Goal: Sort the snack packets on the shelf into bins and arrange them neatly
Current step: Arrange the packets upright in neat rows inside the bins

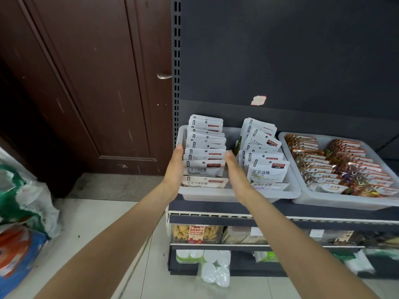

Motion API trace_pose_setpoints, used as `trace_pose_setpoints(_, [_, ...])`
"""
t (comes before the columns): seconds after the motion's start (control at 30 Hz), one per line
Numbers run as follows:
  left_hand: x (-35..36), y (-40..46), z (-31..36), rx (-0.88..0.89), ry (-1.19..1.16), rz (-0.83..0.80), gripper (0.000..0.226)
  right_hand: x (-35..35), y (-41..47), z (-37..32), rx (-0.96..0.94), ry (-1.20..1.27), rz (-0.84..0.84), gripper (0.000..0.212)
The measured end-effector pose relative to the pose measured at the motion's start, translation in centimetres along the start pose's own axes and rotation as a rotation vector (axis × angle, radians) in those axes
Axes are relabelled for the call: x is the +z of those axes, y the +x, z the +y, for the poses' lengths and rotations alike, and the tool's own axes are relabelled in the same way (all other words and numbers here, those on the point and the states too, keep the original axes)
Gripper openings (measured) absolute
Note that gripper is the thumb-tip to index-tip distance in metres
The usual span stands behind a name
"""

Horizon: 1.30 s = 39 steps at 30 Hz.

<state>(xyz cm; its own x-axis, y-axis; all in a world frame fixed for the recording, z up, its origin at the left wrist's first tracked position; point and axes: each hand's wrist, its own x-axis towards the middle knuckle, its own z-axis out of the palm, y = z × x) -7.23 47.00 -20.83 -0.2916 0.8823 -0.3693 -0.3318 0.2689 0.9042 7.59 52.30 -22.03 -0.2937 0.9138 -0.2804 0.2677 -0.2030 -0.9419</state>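
Observation:
A clear plastic bin on the top shelf holds two rows of white snack packets. The left row of white packets stands upright front to back. My left hand lies flat with straight fingers against that row's left side. On the row's right side my right hand is flat too, in the gap between the rows. The right row of white packets leans unevenly. A second clear bin to the right holds several brown and orange packets in two rows.
The dark shelf unit has lower shelves with boxed snacks and white containers. A brown door stands at the left. Plastic sacks lie on the floor at the far left.

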Motion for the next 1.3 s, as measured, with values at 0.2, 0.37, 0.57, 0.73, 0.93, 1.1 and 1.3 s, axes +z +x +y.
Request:
trace_pose_setpoints(0.2, [0.9, 2.0, 3.5, 0.061, 0.099, 0.028, 0.050, -1.6, 4.9, -1.5, 0.111, 0.146, 0.135, 0.068])
trace_pose_setpoints(0.37, [1.5, 4.6, 3.6, -0.030, 0.119, -0.006, 0.066, -0.1, 7.3, -2.7, 0.207, 0.177, -0.010, 0.073])
trace_pose_setpoints(0.57, [-0.3, 4.9, 2.1, 0.078, 0.301, 0.121, 0.057, -1.0, 6.9, -3.4, 0.036, -0.026, -0.147, 0.059])
trace_pose_setpoints(0.73, [1.2, 7.6, 4.1, 0.429, 0.885, -0.031, 0.056, -0.6, 7.3, -4.7, -0.160, -0.258, -0.131, 0.053])
trace_pose_setpoints(0.93, [0.9, 6.7, 3.0, 0.326, 0.973, -0.136, 0.058, -1.6, 6.5, -3.2, -0.137, -0.307, -0.139, 0.056])
trace_pose_setpoints(1.1, [0.9, 10.3, 5.8, 0.105, 0.378, 0.120, 0.066, -2.9, 10.8, -5.3, 0.012, -0.176, 0.074, 0.057])
trace_pose_setpoints(1.3, [2.8, 11.6, 6.3, 0.053, 0.142, -0.008, 0.062, -0.4, 13.7, -5.6, 0.095, -0.032, -0.085, 0.060])
